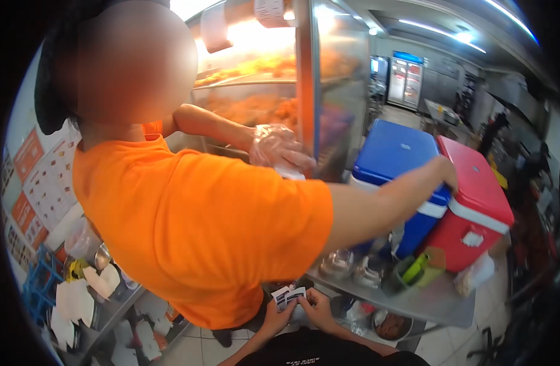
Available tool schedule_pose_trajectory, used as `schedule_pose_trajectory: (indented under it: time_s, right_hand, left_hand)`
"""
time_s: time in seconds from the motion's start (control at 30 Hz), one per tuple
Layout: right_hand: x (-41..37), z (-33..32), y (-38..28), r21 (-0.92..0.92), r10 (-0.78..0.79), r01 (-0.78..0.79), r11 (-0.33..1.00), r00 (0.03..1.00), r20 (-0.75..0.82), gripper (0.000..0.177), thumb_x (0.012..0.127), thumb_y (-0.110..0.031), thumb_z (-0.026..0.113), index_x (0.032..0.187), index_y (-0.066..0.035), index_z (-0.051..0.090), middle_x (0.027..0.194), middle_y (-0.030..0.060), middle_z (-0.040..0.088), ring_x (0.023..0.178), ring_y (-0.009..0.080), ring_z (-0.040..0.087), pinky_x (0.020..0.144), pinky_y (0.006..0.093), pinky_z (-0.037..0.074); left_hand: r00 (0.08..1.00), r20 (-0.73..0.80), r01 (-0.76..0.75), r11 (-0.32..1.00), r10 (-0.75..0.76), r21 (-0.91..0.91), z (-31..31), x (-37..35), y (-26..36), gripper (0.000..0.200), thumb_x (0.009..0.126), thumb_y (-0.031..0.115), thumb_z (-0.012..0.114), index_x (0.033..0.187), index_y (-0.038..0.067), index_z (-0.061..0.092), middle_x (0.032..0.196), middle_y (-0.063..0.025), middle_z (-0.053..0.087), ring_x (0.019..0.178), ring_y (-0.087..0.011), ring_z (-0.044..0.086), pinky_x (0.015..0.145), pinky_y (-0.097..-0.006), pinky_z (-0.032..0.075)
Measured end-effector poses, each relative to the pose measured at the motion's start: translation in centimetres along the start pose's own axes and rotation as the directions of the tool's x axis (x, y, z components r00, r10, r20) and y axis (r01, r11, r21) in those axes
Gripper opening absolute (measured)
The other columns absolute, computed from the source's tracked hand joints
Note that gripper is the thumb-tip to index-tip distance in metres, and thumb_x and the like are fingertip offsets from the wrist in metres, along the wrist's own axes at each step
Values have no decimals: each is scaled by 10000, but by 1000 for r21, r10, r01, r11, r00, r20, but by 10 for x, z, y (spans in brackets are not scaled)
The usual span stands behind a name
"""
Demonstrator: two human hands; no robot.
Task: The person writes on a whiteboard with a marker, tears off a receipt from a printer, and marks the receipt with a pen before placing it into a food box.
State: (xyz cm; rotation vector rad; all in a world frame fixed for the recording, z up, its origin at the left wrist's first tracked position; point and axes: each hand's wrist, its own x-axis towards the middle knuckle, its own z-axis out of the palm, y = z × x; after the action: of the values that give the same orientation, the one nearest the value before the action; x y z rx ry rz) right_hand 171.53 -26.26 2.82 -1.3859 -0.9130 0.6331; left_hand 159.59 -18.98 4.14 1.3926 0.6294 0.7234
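Small white printed slips (281, 295) with dark print are held low in front of my body. My left hand (278, 318) is closed around their lower left side. On the right, my right hand (317, 310) pinches a slip (296, 293) at its edge. Both hands are close together, below the metal table's level and just behind the co-worker's back. The exact number of slips cannot be made out.
A co-worker in an orange shirt (213, 226) stands close ahead, one gloved hand (279, 148) by a lit food display case (249, 91), the other arm reaching over a blue cooler (396, 149) and red cooler (475, 177). Glass jars (337, 263) stand on the metal table (451, 308).
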Motion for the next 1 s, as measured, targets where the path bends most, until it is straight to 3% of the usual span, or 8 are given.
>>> schedule_pose_trajectory:
  time_s: [0.07,0.13,0.27,0.4,0.8,0.83,0.93,1.0]
  right_hand:
    - [-33,-2,-13,-79,-30,28,996,999,-29,123,878,-94,586,796,-8,553,710,-6,575,651,21,496,574,209,411]
    - [-68,3,-7,-40,7,-8,999,999,-34,109,881,-97,587,826,-8,556,711,-6,576,646,22,491,567,208,403]
    - [-135,12,14,31,96,-96,995,995,-3,93,884,-94,590,851,-11,564,715,-13,578,636,23,485,554,206,388]
    - [-172,11,-31,-57,157,-154,987,986,60,76,887,-84,583,872,-12,567,735,-5,591,656,26,505,570,205,398]
    - [-227,-24,-30,-86,48,-48,995,999,2,69,876,-70,591,872,-7,563,721,-5,578,648,27,509,563,202,394]
    - [-230,-27,-28,6,74,-74,997,996,-40,68,872,-60,591,839,-13,556,697,-17,556,628,18,483,543,199,375]
    - [-256,-54,-26,3,77,-77,997,992,-100,89,873,-70,591,813,-20,547,671,-29,538,604,17,462,529,196,360]
    - [-270,-68,-33,-30,116,-120,992,986,-120,115,875,-84,590,794,-24,533,646,-42,518,596,18,456,522,191,349]
  left_hand:
    - [996,10,-90,996,90,18,0,-27,-20,176,889,140,592,998,3,614,869,-30,653,766,-95,602,672,-259,485]
    - [999,-23,31,997,-29,73,-1,-57,-34,230,855,124,636,1032,-18,597,917,-62,659,844,-99,605,728,-250,481]
    - [991,-24,126,989,-128,-83,1,-122,-45,188,862,110,619,1009,-5,598,920,-59,660,840,-110,612,727,-262,491]
    - [988,17,153,988,-152,-29,-1,-163,-22,164,862,97,614,995,3,604,900,-53,660,835,-115,616,725,-261,493]
    - [998,13,69,996,-69,-56,43,-206,-38,220,852,93,614,1048,-6,595,950,-63,657,864,-125,615,767,-278,485]
    - [995,56,78,997,-77,-27,51,-207,-38,204,865,81,597,1055,7,581,961,-53,647,882,-121,602,781,-277,475]
    - [984,173,35,999,-40,32,73,-216,-49,220,869,100,598,1065,1,589,957,-45,647,882,-118,598,767,-274,477]
    - [960,234,147,987,-157,60,88,-222,-39,206,878,117,589,1044,-4,602,941,-43,650,861,-112,596,752,-274,479]
